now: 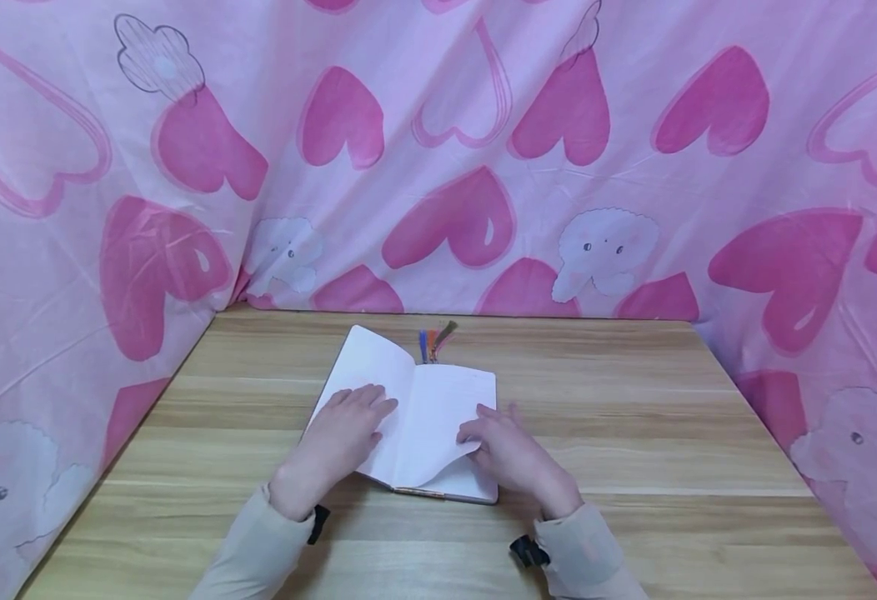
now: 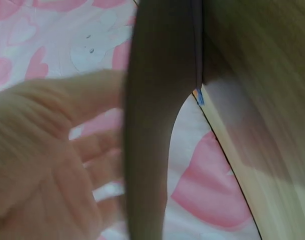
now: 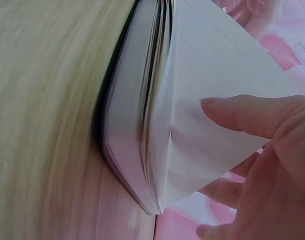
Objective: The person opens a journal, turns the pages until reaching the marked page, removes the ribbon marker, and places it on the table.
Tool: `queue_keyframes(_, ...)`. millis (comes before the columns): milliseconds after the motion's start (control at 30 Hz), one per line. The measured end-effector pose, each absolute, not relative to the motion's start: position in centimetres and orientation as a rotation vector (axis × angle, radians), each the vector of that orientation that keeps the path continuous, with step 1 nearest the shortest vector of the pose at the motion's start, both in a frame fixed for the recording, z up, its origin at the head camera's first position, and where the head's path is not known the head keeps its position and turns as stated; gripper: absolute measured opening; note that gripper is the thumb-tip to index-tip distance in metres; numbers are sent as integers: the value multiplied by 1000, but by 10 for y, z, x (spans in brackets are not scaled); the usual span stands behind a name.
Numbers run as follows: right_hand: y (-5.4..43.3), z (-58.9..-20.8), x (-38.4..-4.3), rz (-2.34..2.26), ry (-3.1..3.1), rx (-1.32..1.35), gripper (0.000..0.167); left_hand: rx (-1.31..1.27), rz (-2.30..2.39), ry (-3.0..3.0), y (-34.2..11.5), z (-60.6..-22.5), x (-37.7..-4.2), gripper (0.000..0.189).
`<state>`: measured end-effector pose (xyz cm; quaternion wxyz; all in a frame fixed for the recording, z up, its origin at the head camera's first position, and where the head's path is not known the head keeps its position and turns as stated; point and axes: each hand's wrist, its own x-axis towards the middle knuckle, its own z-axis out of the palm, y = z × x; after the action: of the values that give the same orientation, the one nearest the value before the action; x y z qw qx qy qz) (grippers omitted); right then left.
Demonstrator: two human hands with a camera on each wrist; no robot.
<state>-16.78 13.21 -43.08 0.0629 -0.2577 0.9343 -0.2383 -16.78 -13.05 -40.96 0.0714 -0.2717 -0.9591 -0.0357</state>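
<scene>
An open notebook (image 1: 438, 417) with pale, faintly lined pages lies on the table. Over its left page rests my left hand (image 1: 341, 437), its fingers extended. In the left wrist view the dark underside of the notebook's left part (image 2: 157, 100) hides the fingertips of that hand (image 2: 47, 165). At the lower right edge, my right hand (image 1: 509, 450) pinches a lifted, curving page (image 3: 212, 65). The right wrist view puts the thumb (image 3: 237, 114) on one face of this page, with fingers behind it. Below the lifted page, more pages (image 3: 127, 115) stay stacked.
Blue, orange, pink and olive tassels (image 1: 435, 340) stick out past the notebook's top edge. Wood-grain tabletop (image 1: 633, 417) surrounds the notebook. A pink curtain (image 1: 438, 167) with hearts hangs behind and along both sides. Dark bands (image 1: 528, 552) sit at both wrists.
</scene>
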Motion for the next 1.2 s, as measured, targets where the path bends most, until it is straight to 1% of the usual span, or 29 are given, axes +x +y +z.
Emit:
queue_keyframes(100, 131, -431, -168, -740, 2853, -733, 18, -888, -173, -2812, -126, -413, -168, 50)
queue_keyframes(300, 129, -433, -170, -792, 2899, -676, 13, -967, -234, -2678, -113, -417, -164, 71)
queue_keyframes(433, 128, -433, -170, -826, 2925, -677, 10, -987, -209, -2650, -105, -420, -161, 76)
queue_keyframes(533, 126, -432, -169, -861, 2957, -681, 10, -1002, -185, -2633, -100, -421, -159, 73)
queue_keyframes(667, 122, -431, -169, -939, 3010, -671, 11, -1038, -153, -2603, -97, -423, -157, 59)
queue_keyframes(767, 118, -430, -169, -1022, 3034, -648, 16, -1051, -137, -2579, -95, -425, -157, 49)
queue_keyframes(867, 114, -430, -168, -1125, 3041, -627, 29, -1052, -147, -2549, -93, -426, -157, 43)
queue_keyframes(1033, 108, -431, -166, -1420, 2903, -631, 72, -1037, -180, -2499, -90, -425, -157, 35)
queue_keyframes(1100, 106, -430, -165, -1568, 2768, -663, 87, -1027, -191, -2483, -89, -425, -157, 35)
queue_keyframes(1200, 104, -430, -165, -1752, 2565, -704, 100, -1016, -204, -2460, -88, -424, -156, 39)
